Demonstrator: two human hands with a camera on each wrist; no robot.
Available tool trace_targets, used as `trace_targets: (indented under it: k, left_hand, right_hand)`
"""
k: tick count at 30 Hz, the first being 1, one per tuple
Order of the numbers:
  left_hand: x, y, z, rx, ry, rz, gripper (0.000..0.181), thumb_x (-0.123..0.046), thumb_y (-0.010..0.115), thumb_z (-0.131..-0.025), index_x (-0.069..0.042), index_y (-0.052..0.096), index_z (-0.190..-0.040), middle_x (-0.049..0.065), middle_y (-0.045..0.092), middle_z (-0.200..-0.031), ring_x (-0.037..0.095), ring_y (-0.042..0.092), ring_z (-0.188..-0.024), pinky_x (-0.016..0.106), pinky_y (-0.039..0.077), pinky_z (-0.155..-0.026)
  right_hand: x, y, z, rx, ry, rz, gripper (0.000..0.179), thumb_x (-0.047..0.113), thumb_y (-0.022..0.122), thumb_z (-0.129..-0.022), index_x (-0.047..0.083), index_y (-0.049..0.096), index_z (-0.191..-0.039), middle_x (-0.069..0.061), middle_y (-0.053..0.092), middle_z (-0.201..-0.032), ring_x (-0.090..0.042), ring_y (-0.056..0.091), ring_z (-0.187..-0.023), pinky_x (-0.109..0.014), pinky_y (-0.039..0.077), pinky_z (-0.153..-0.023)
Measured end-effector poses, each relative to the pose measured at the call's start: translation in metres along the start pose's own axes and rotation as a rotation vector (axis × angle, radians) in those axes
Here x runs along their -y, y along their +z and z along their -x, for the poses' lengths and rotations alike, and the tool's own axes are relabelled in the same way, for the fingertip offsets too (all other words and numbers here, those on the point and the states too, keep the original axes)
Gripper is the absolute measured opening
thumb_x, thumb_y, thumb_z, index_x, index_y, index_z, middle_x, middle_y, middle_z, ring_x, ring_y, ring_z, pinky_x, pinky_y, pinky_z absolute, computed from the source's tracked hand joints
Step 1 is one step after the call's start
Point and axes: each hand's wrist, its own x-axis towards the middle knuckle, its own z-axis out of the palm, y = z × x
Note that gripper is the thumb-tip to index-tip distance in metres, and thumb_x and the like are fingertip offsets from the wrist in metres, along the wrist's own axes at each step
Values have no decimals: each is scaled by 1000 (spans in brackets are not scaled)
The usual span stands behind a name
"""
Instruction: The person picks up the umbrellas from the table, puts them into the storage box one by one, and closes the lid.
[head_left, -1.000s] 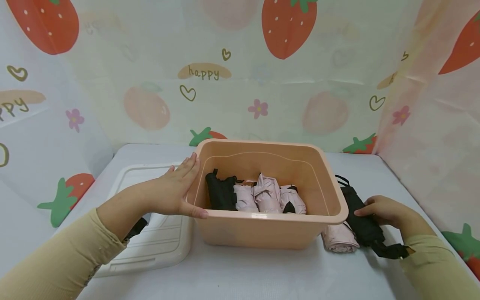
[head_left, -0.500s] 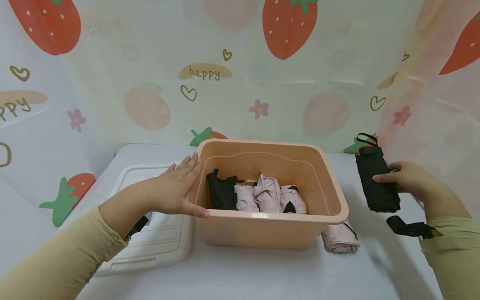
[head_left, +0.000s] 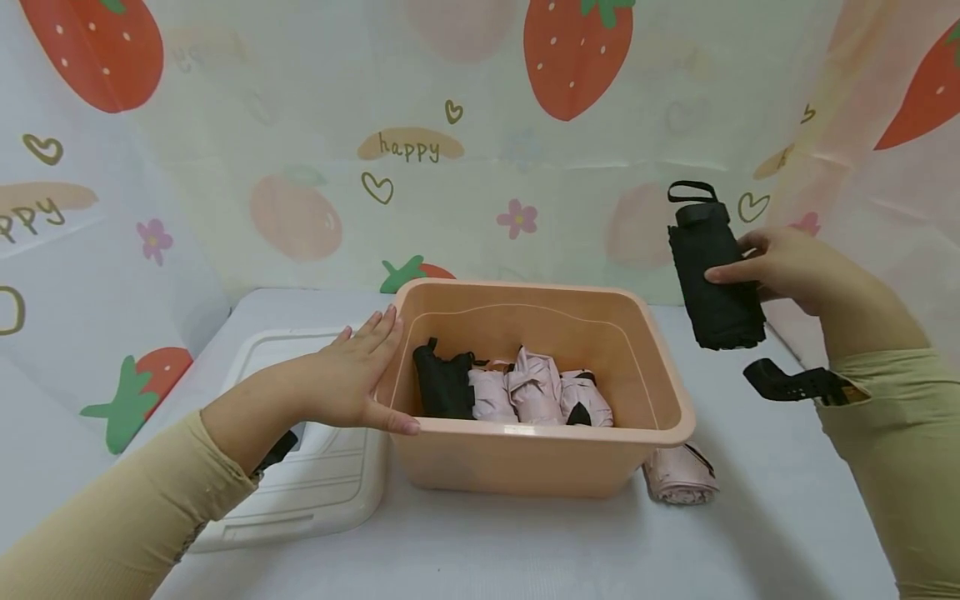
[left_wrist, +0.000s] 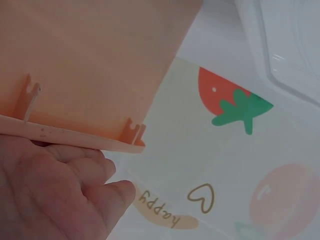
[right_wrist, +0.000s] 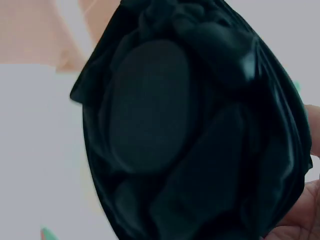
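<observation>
In the head view my right hand [head_left: 795, 271] grips a folded black umbrella [head_left: 716, 275] in the air, right of the box and above its rim. The umbrella stands nearly upright, wrist loop at the top; its end fills the right wrist view. My left hand [head_left: 337, 387] rests on the left rim of a peach plastic box [head_left: 517, 458], fingers straight, thumb on the front edge. Inside the box stand a black folded umbrella [head_left: 442, 383] at the left and pale pink ones [head_left: 534, 387] beside it. Their lower parts are hidden by the front wall.
A rolled pale pink umbrella [head_left: 681, 477] lies on the white table [head_left: 525, 550] by the box's right side. A white lid [head_left: 300, 492] lies to the left, partly under the left forearm. Strawberry-printed sheets [head_left: 442, 208] stand behind and at the sides.
The right hand has lifted the black umbrella off the table, up and then to the left, tilting it upright. The left hand has stayed on the box rim.
</observation>
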Motion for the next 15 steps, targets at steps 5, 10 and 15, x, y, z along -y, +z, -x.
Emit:
trace_targets:
  k: [5, 10, 15]
  left_hand:
    - [0, 2, -1, 2, -7, -3, 131, -87, 44, -59, 0, -3, -145, 14, -12, -151, 31, -11, -138, 55, 3, -108]
    - [1, 1, 0, 0, -6, 8, 131, -86, 45, -59, 0, -4, -145, 14, -13, -151, 30, -11, -138, 55, 3, -108]
    - [1, 2, 0, -2, -8, 20, 131, -86, 46, -59, 0, -4, -145, 14, -14, -151, 30, -11, -138, 55, 3, -108]
  right_hand:
    - [36, 13, -7, 25, -8, 29, 81, 45, 65, -81, -11, 31, -129, -32, 46, -119, -41, 60, -95, -48, 48, -84]
    - [62, 34, -14, 67, -51, 4, 70, 37, 66, -83, -11, 38, -125, -29, 51, -115, -35, 64, -89, -47, 49, -82]
    - [80, 58, -23, 123, -83, -18, 60, 29, 67, -83, -10, 42, -122, -26, 53, -111, -28, 64, -85, -42, 52, -78]
